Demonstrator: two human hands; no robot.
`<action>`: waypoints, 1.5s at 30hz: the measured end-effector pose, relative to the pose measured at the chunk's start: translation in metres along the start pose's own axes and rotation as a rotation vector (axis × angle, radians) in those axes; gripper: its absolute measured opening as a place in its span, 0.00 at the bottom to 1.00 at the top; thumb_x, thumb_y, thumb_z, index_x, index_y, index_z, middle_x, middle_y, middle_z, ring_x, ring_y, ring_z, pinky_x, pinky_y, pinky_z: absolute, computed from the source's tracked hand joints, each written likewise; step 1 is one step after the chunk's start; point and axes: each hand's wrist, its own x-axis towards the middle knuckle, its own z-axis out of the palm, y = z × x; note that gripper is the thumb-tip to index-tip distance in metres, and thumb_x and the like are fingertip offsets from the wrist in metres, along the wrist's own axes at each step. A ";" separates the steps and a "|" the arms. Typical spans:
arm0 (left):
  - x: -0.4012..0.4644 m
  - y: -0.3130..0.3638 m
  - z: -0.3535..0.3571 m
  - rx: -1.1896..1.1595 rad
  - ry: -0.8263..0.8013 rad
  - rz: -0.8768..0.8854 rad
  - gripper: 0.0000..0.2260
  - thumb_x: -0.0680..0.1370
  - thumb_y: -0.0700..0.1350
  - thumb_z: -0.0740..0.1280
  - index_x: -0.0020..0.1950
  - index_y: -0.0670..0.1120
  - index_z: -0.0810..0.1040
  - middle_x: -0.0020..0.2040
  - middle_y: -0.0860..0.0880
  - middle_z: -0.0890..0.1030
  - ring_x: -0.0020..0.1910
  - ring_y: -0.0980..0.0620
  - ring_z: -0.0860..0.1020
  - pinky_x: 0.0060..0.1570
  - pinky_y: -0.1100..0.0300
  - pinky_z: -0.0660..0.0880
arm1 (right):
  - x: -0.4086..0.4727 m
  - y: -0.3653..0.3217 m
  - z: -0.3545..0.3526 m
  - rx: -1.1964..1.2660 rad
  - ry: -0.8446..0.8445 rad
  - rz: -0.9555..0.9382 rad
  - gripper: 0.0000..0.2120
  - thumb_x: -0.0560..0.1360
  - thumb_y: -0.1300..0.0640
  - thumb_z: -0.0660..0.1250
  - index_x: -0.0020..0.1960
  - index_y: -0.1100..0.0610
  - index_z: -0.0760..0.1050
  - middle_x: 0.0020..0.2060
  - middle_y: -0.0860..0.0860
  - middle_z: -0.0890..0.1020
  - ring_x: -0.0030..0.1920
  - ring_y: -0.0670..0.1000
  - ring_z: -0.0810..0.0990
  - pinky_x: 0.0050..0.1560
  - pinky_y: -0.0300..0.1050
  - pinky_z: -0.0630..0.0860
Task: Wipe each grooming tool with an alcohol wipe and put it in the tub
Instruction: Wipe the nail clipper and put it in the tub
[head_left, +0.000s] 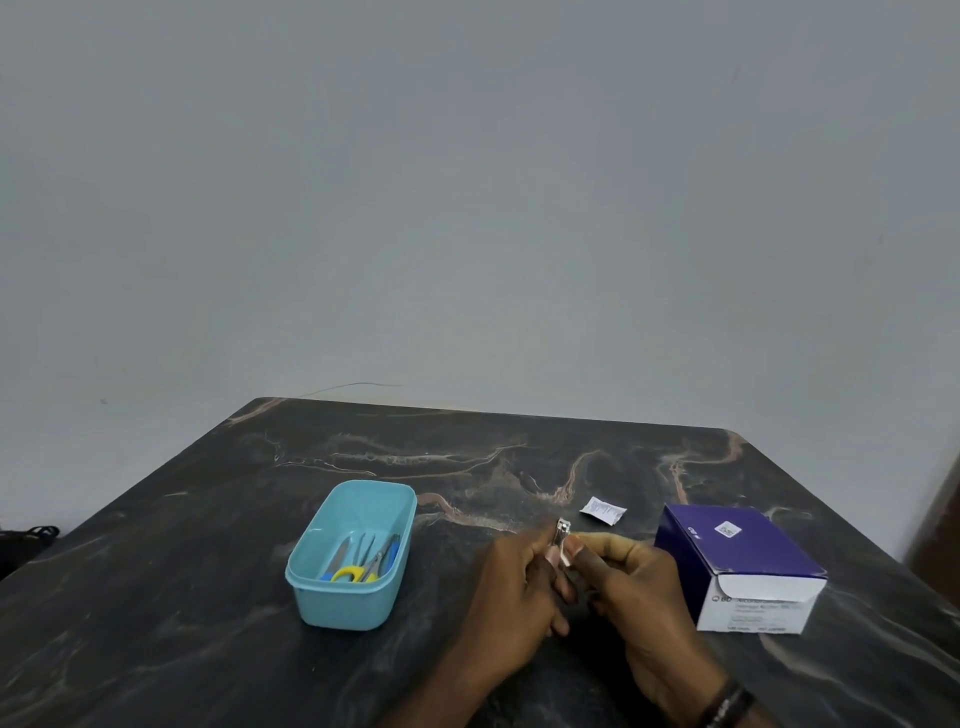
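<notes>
Head view: a person's two hands meet over a dark marbled table (171, 519).
Left hand (511, 582): fingers curled, pinching a metal nail clipper (562, 535), its long axis upright, tip pointing away.
Right hand (631, 587): fingertips pinching a small white alcohol wipe (567, 557) against the clipper.
Tub (332, 597): turquoise, left of both hands, nearer the left; scissors (348, 570) and other metal tools inside.
Right side: torn wipe sachet (602, 509), purple wipe box (737, 556).
</notes>
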 end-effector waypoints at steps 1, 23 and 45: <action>0.000 -0.001 0.001 0.019 -0.008 0.004 0.10 0.82 0.41 0.57 0.48 0.44 0.78 0.32 0.46 0.79 0.24 0.51 0.78 0.25 0.61 0.73 | -0.001 -0.002 -0.001 0.022 0.017 -0.010 0.07 0.75 0.63 0.69 0.44 0.66 0.83 0.29 0.60 0.81 0.25 0.48 0.76 0.25 0.33 0.70; 0.002 0.000 0.002 -0.151 0.024 -0.082 0.18 0.82 0.36 0.55 0.53 0.56 0.79 0.36 0.46 0.80 0.25 0.48 0.78 0.26 0.60 0.73 | -0.003 -0.008 0.000 -0.038 0.130 -0.092 0.04 0.74 0.63 0.70 0.43 0.61 0.84 0.30 0.53 0.86 0.28 0.43 0.78 0.26 0.32 0.71; 0.000 -0.001 0.000 -0.010 0.012 -0.051 0.11 0.82 0.40 0.58 0.50 0.43 0.80 0.34 0.47 0.80 0.23 0.51 0.78 0.24 0.61 0.73 | -0.001 -0.002 0.000 -0.158 0.080 -0.070 0.05 0.74 0.64 0.71 0.40 0.62 0.84 0.33 0.57 0.86 0.32 0.46 0.82 0.33 0.34 0.76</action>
